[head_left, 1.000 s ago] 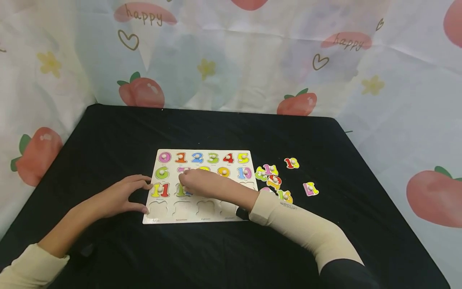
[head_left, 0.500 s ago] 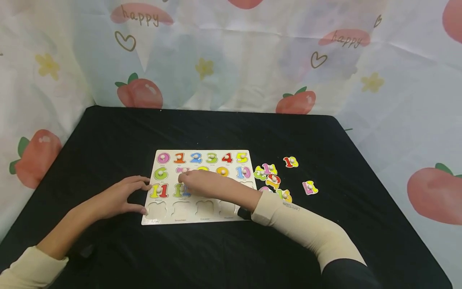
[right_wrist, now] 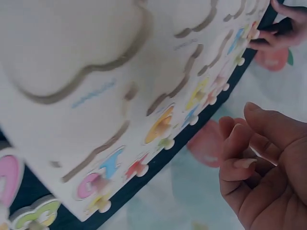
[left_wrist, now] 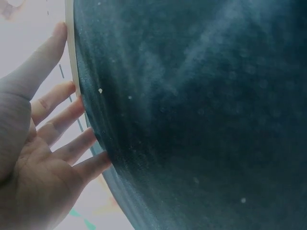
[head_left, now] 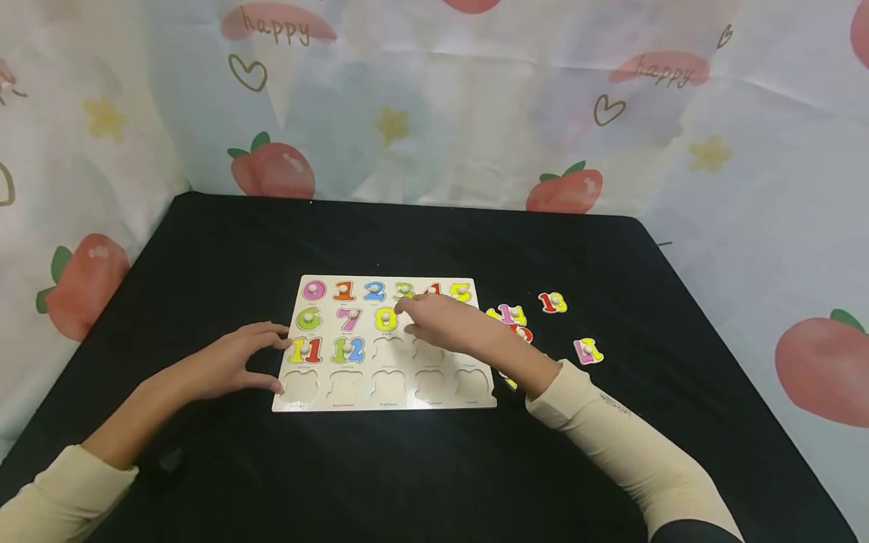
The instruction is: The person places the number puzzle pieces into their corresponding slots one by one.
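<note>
A pale wooden number puzzle board (head_left: 366, 332) lies on the black cloth. Knobbed number pieces fill its upper two rows, and an 11 (head_left: 305, 350) and a 12 (head_left: 348, 349) sit in the third; other recesses show bare. My left hand (head_left: 234, 362) rests at the board's left edge, thumb and fingers spread, as the left wrist view also shows with fingertips (left_wrist: 60, 29) at the edge. Over the board's right upper part hovers my right hand (head_left: 444, 320), partly covering the second row. In the right wrist view that hand (right_wrist: 268, 163) has loosely bent fingers holding nothing.
Several loose number pieces lie right of the board, partly behind my right forearm, including a pink-and-yellow one (head_left: 588, 351) and a red-and-yellow one (head_left: 553, 302). A printed curtain (head_left: 434, 113) stands behind the black-covered table (head_left: 407, 475).
My right hand has left the 12 piece and moved up and right across the board, uncovering the 7, 8 and 12. The left hand stays at the board's edge.
</note>
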Tool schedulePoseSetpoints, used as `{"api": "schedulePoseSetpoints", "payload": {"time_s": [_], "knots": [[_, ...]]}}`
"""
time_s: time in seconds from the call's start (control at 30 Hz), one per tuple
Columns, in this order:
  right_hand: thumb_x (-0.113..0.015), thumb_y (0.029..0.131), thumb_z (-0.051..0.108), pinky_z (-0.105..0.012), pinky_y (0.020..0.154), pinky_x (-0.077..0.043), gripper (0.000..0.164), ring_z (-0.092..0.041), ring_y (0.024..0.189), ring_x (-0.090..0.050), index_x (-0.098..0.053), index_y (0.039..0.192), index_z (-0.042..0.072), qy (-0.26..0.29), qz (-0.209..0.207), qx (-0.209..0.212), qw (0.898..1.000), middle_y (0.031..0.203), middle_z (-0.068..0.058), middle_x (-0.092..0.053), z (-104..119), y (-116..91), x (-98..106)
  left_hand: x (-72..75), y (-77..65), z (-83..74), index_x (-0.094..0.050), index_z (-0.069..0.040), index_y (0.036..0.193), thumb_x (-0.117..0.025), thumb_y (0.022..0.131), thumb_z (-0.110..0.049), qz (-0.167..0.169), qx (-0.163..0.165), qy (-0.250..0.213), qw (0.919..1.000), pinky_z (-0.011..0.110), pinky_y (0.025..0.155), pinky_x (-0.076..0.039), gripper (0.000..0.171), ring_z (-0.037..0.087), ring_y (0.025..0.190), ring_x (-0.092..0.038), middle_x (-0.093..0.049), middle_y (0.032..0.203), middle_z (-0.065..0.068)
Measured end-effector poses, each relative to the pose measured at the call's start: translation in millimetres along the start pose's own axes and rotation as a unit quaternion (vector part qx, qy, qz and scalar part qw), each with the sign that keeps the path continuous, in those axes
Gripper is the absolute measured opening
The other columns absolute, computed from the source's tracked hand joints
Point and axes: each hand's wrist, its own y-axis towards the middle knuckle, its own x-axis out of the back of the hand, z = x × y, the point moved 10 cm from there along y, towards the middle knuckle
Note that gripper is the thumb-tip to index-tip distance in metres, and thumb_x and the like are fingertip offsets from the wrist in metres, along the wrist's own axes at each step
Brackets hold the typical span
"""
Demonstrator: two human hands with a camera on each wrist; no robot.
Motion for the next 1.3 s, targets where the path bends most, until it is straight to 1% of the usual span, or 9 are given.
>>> {"api": "schedulePoseSetpoints", "payload": {"time_s": [0.1, 0.37, 0.47, 0.63, 0.77, 0.87, 1.03, 1.17, 1.3], "knots": [[-0.065, 0.09, 0.015, -0.024, 0.074, -0.046, 0.037, -0.015, 0.085, -0.056, -0.056, 0.126, 0.009, 0.009, -0.009, -0.009, 1.0, 0.114, -0.005, -0.063, -11.4, -10.1, 1.7, 1.0, 2.6, -0.9, -0.058, 0.0, 0.122, -0.079, 0.067, -0.047, -0.001, -0.004, -0.001, 1.0, 0.053, 0.093, -0.043, 0.075, 0.034, 0.114, -0.046, -0.048, 0.134, 0.019], [-0.061, 0.091, 0.009, -0.027, 0.071, -0.047, 0.027, -0.019, 0.086, -0.056, -0.061, 0.118, 0.004, 0.011, -0.056, -0.016, 0.998, 0.11, -0.008, -0.064, -48.0, -39.6, 15.2, -1.2, -1.5, 1.4, -0.058, 0.001, 0.122, -0.079, 0.069, -0.046, 0.0, 0.001, -0.005, 1.0, 0.056, 0.094, -0.039, 0.074, 0.039, 0.119, -0.043, -0.046, 0.135, 0.02], [-0.06, 0.092, 0.009, -0.027, 0.069, -0.047, 0.026, -0.019, 0.083, -0.055, -0.062, 0.117, 0.003, 0.015, -0.067, -0.04, 0.997, 0.105, -0.008, -0.064, -69.8, -50.2, 20.5, -0.6, -2.2, 2.2, -0.058, 0.001, 0.122, -0.08, 0.069, -0.044, -0.003, 0.003, -0.002, 1.0, 0.056, 0.094, -0.04, 0.073, 0.039, 0.12, -0.042, -0.046, 0.135, 0.02], [-0.06, 0.092, 0.009, -0.027, 0.06, -0.046, 0.027, -0.016, 0.069, -0.054, -0.06, 0.118, 0.0, 0.04, -0.061, -0.091, 0.993, 0.09, -0.007, -0.062, -105.8, -71.3, 20.3, -0.4, -1.3, 1.1, -0.058, 0.0, 0.123, -0.08, 0.069, -0.045, -0.002, 0.0, -0.002, 1.0, 0.056, 0.094, -0.04, 0.073, 0.039, 0.12, -0.042, -0.045, 0.136, 0.02], [-0.058, 0.092, 0.006, -0.029, 0.059, -0.044, 0.024, -0.016, 0.066, -0.052, -0.061, 0.114, -0.002, 0.043, -0.068, -0.102, 0.991, 0.083, -0.005, -0.059, -124.0, -87.1, 22.1, -1.9, -1.3, 1.0, -0.058, 0.0, 0.123, -0.08, 0.069, -0.045, 0.0, 0.001, -0.001, 1.0, 0.055, 0.094, -0.04, 0.073, 0.039, 0.121, -0.042, -0.045, 0.137, 0.02], [-0.056, 0.093, 0.005, -0.031, 0.063, -0.046, 0.021, -0.017, 0.07, -0.053, -0.062, 0.111, -0.003, 0.037, -0.077, -0.103, 0.991, 0.086, -0.006, -0.061, -133.3, -96.9, 23.3, -3.4, -0.1, 1.8, -0.057, 0.001, 0.123, -0.079, 0.07, -0.045, 0.003, 0.002, -0.002, 1.0, 0.056, 0.095, -0.039, 0.073, 0.039, 0.12, -0.041, -0.045, 0.137, 0.021], [-0.054, 0.093, 0.005, -0.036, 0.071, -0.05, 0.02, -0.02, 0.079, -0.057, -0.063, 0.11, -0.004, 0.033, -0.066, -0.119, 0.99, 0.099, -0.013, -0.063, -147.5, -111.1, 18.3, -4.2, 2.0, 3.7, -0.056, 0.001, 0.125, -0.079, 0.07, -0.045, 0.008, 0.006, -0.004, 0.9999, 0.058, 0.097, -0.036, 0.074, 0.04, 0.123, -0.038, -0.043, 0.138, 0.021], [-0.055, 0.093, 0.005, -0.041, 0.077, -0.051, 0.02, -0.023, 0.082, -0.06, -0.062, 0.109, -0.005, 0.029, -0.054, -0.128, 0.99, 0.1, -0.015, -0.063, -155.3, -120.6, 14.7, -4.4, 1.1, 4.4, -0.057, 0.0, 0.125, -0.079, 0.07, -0.045, 0.013, 0.01, -0.004, 0.9999, 0.06, 0.098, -0.033, 0.074, 0.043, 0.127, -0.034, -0.043, 0.139, 0.02], [-0.055, 0.093, 0.004, -0.042, 0.077, -0.051, 0.019, -0.021, 0.08, -0.06, -0.062, 0.108, -0.006, 0.036, -0.055, -0.134, 0.989, 0.099, -0.014, -0.064, -161.2, -129.4, 14.6, -4.3, 0.7, 3.8, -0.057, 0.0, 0.124, -0.079, 0.07, -0.044, 0.015, 0.011, -0.006, 0.9998, 0.06, 0.098, -0.032, 0.073, 0.044, 0.128, -0.032, -0.043, 0.138, 0.02]]}}
